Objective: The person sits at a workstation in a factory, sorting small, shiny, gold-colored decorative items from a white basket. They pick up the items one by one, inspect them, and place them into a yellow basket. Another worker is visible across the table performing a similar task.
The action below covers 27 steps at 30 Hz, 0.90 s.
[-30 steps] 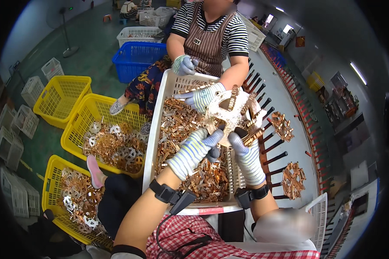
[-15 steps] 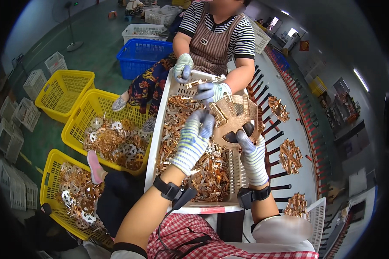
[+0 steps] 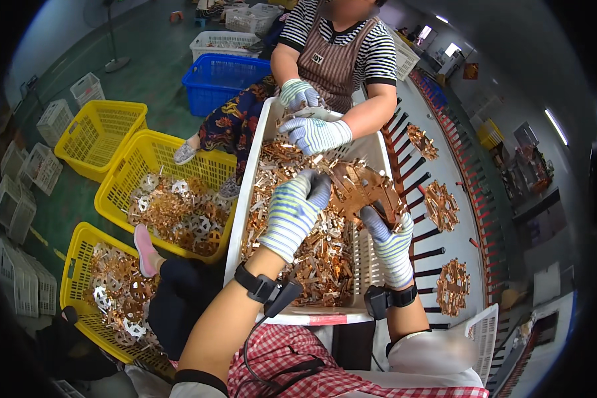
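Note:
My right hand (image 3: 394, 249), in a striped glove, grips the lower right edge of a round copper-coloured metal disc (image 3: 358, 188) fitted with small upright strips. The disc is tilted, and its cut-outs are hardly visible. At its left edge is my gloved left hand (image 3: 289, 213), thumb and fingers pinched together; whatever lies between the fingertips is hidden. Both hands are above a long white crate (image 3: 237, 229) with a deep heap of small copper-coloured metal pieces (image 3: 318, 262). Dark bands with small devices circle both my wrists.
Across the crate a co-worker's gloved hands (image 3: 317, 134) handle metal pieces. Yellow crates (image 3: 69, 292) of metal discs and a blue crate (image 3: 192, 89) stand at left. On the right, a rack with dark rods (image 3: 426, 237) runs beside several copper-coloured parts (image 3: 452, 286).
The disc has tipped from facing me to a flatter slant. My left hand stays at its left edge. The co-worker's right-side hand has moved left, away from the disc. Parts along the rack have shifted.

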### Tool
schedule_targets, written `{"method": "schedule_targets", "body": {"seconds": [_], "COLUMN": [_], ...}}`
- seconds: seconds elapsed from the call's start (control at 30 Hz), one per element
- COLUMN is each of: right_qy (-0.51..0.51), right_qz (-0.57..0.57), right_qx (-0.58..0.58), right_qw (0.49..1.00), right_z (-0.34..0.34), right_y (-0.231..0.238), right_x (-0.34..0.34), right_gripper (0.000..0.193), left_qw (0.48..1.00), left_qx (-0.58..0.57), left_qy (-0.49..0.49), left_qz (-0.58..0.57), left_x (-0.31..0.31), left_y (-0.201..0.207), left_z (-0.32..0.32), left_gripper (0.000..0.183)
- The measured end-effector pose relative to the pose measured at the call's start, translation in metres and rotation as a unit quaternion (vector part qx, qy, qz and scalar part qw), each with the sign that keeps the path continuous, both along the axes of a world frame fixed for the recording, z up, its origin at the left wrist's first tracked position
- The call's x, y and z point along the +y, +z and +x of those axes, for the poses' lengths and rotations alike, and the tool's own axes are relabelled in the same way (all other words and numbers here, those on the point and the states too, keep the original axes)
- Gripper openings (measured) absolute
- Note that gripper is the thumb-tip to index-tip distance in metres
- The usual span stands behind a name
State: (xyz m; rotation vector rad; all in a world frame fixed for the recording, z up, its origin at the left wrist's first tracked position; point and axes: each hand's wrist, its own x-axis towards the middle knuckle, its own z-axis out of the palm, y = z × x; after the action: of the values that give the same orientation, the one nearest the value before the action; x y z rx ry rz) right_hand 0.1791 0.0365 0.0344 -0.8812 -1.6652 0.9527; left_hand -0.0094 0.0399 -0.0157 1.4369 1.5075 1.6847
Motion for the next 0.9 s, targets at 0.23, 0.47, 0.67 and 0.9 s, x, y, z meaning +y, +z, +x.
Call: {"method": "schedule_targets", "body": {"seconds": [0.23,0.47,0.67,0.9], "right_qy": [-0.04,-0.09,0.0,-0.004], "right_qz": [-0.003,0.086,0.068,0.055], "right_qx": [0.006,0.063,-0.115,-0.143], "right_qw": [0.999,0.99,0.991,0.988], "right_z": [-0.002,0.02,-0.003,0.0], "right_y": [0.006,0.0,0.004,0.011], "right_x": [-0.007,0.026,0.002,-0.003], "right_gripper": [0.026,0.016,0.031,0.035], "left_qw": [0.84,0.999,0.959,0.999], "left_qx": [-0.43,0.037,-0.272,0.032], "left_qy": [-0.283,-0.003,-0.069,0.037], "left_qz": [-0.171,0.023,-0.047,0.009], "left_x": [-0.024,-0.023,-0.017,-0.017], "left_y": [0.034,0.029,0.032,0.026], "left_z": [-0.013,0.004,-0.005,-0.008], "left_gripper": [0.034,0.022,0.031,0.019]}}
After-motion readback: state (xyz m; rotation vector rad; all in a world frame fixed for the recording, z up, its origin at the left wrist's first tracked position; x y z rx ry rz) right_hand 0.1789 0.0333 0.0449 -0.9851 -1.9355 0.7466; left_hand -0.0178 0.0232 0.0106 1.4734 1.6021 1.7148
